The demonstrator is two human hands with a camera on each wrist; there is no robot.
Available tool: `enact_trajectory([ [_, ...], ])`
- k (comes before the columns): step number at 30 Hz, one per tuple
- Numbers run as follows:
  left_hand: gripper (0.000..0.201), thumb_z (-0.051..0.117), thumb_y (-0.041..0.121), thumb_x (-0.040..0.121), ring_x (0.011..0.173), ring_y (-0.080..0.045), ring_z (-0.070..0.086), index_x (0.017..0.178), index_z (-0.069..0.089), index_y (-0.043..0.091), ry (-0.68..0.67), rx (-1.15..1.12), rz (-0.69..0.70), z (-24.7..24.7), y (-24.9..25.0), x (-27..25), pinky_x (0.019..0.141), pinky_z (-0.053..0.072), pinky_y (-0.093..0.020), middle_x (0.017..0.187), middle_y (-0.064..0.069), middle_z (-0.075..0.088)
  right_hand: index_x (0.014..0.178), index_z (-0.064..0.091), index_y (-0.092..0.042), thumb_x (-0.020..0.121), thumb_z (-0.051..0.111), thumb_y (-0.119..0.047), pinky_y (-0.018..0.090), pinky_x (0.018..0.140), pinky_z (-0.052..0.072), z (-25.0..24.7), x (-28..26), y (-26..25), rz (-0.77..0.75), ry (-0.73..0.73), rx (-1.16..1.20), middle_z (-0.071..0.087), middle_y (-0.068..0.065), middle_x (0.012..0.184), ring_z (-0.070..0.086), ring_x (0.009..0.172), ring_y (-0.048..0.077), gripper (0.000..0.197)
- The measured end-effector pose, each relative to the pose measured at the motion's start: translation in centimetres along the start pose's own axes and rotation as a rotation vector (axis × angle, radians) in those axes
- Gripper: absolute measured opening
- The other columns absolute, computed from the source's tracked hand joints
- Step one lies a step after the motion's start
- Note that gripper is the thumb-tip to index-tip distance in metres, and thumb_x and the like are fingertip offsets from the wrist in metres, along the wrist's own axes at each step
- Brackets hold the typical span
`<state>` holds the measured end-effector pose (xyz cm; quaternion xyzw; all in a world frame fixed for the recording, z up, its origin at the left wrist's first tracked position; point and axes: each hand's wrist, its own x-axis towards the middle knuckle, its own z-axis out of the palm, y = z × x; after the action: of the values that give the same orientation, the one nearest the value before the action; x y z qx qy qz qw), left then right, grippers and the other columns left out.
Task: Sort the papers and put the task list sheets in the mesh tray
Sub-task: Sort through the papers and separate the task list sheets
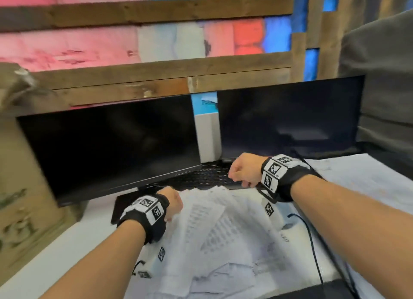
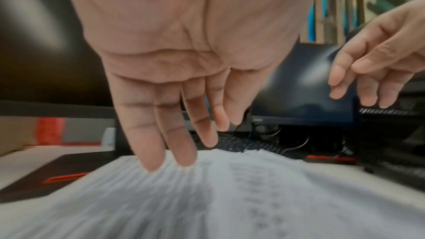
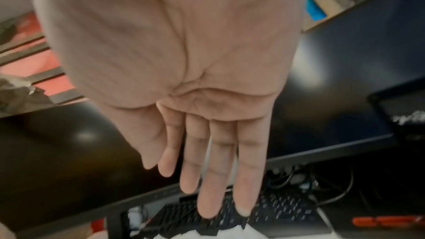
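Hands (image 2: 174,72) open above papers (image 1: 214,227)

Two dark monitors (image 1: 111,146) side by side, black keyboard (image 1: 207,178) below, cardboard box (image 1: 20,187) left

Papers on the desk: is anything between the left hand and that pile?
Nothing visible. The left hand hangs open directly over the papers, its fingers pointing down at the top sheets with only air between. The right hand is off over the keyboard.

Head high; wrists close above keyboard (image 1: 207,175)
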<state>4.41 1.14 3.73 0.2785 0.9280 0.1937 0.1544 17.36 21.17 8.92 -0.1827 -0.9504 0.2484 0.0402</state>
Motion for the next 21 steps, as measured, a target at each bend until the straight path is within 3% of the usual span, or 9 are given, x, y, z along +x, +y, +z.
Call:
enact_trajectory([
  [2, 0.021, 0.050, 0.012, 0.093, 0.092, -0.023, 0.067, 0.106, 0.067, 0.010, -0.048, 0.236, -0.061, -0.4, -2.9, 0.2, 0.073, 0.050, -0.025, 0.098, -0.004, 0.065, 0.107, 0.069, -0.011, 0.091, 0.058, -0.015, 0.013, 0.043, 0.048, 2.8, 1.5, -1.0, -0.002, -0.117, -0.060, 0.067, -0.004, 0.082, 0.068, 0.068, 0.012, 0.020],
  [4, 0.032, 0.052, 0.018, 0.094, 0.114, -0.024, 0.060, 0.122, 0.061, 0.006, -0.124, 0.328, -0.123, -0.4, -5.6, 0.9, 0.090, 0.049, -0.026, 0.123, -0.008, 0.062, 0.117, 0.065, -0.008, 0.093, 0.056, -0.015, 0.015, 0.047, 0.050, 5.6, 3.0, -1.7, 0.018, -0.241, -0.079, 0.068, 0.003, 0.108, 0.071, 0.084, 0.021, 0.027],
  [6, 0.039, 0.055, 0.026, 0.093, 0.118, -0.023, 0.057, 0.127, 0.058, 0.008, -0.186, 0.361, -0.161, 0.2, -7.7, 1.5, 0.098, 0.047, -0.030, 0.130, -0.007, 0.058, 0.127, 0.058, -0.006, 0.094, 0.056, -0.021, 0.020, 0.060, 0.052, 8.0, 3.9, -1.6, 0.051, -0.254, -0.104, 0.060, 0.009, 0.126, 0.067, 0.090, 0.022, 0.036],
  [9, 0.053, 0.063, 0.045, 0.085, 0.116, -0.020, 0.055, 0.128, 0.051, 0.016, -0.193, 0.388, -0.225, 1.8, -10.8, 2.5, 0.095, 0.047, -0.030, 0.130, -0.001, 0.055, 0.142, 0.040, -0.012, 0.090, 0.061, -0.038, 0.024, 0.080, 0.049, 11.0, 4.9, -0.5, 0.113, -0.238, -0.101, 0.050, 0.007, 0.137, 0.057, 0.106, 0.018, 0.062],
  [12, 0.089, 0.065, 0.064, 0.066, 0.119, -0.022, 0.051, 0.139, 0.036, 0.023, -0.178, 0.330, -0.268, 3.1, -13.4, 3.4, 0.098, 0.045, -0.035, 0.135, -0.001, 0.048, 0.140, 0.034, -0.014, 0.079, 0.071, -0.044, 0.037, 0.091, 0.052, 12.9, 6.3, 1.2, 0.241, -0.207, 0.140, 0.051, 0.006, 0.131, 0.058, 0.109, 0.022, 0.078],
  [14, 0.117, 0.066, 0.075, 0.055, 0.132, -0.026, 0.040, 0.149, 0.016, 0.025, -0.186, 0.290, -0.321, 3.4, -14.2, 3.8, 0.107, 0.038, -0.040, 0.151, -0.006, 0.029, 0.141, 0.030, -0.011, 0.073, 0.076, -0.047, 0.041, 0.090, 0.054, 13.6, 7.2, 2.0, 0.331, -0.148, 0.308, 0.050, 0.008, 0.130, 0.059, 0.108, 0.024, 0.089],
  [16, 0.136, 0.066, 0.082, 0.045, 0.137, -0.029, 0.033, 0.151, 0.002, 0.026, -0.182, 0.232, -0.375, 3.4, -14.6, 4.2, 0.110, 0.034, -0.042, 0.156, -0.009, 0.015, 0.139, 0.031, -0.007, 0.069, 0.077, -0.051, 0.041, 0.091, 0.053, 13.9, 7.9, 2.5, 0.386, -0.121, 0.356, 0.049, 0.009, 0.130, 0.058, 0.109, 0.025, 0.096],
  [18, 0.145, 0.066, 0.084, 0.039, 0.136, -0.030, 0.035, 0.150, -0.002, 0.022, -0.163, 0.144, -0.398, 3.4, -15.0, 4.6, 0.109, 0.036, -0.042, 0.155, -0.010, 0.019, 0.128, 0.042, -0.006, 0.073, 0.075, -0.050, 0.036, 0.089, 0.055, 13.8, 8.0, 2.7, 0.381, -0.148, 0.309, 0.055, 0.007, 0.122, 0.060, 0.104, 0.021, 0.078],
  [21, 0.143, 0.075, 0.076, 0.040, 0.131, -0.029, 0.041, 0.149, 0.002, 0.017, -0.087, 0.015, -0.415, 2.8, -15.3, 5.3, 0.106, 0.040, -0.044, 0.151, -0.008, 0.031, 0.110, 0.059, -0.006, 0.079, 0.075, -0.034, 0.029, 0.073, 0.058, 13.6, 7.9, 2.5, 0.357, -0.204, 0.384, 0.069, 0.006, 0.095, 0.065, 0.076, 0.014, 0.044],
])
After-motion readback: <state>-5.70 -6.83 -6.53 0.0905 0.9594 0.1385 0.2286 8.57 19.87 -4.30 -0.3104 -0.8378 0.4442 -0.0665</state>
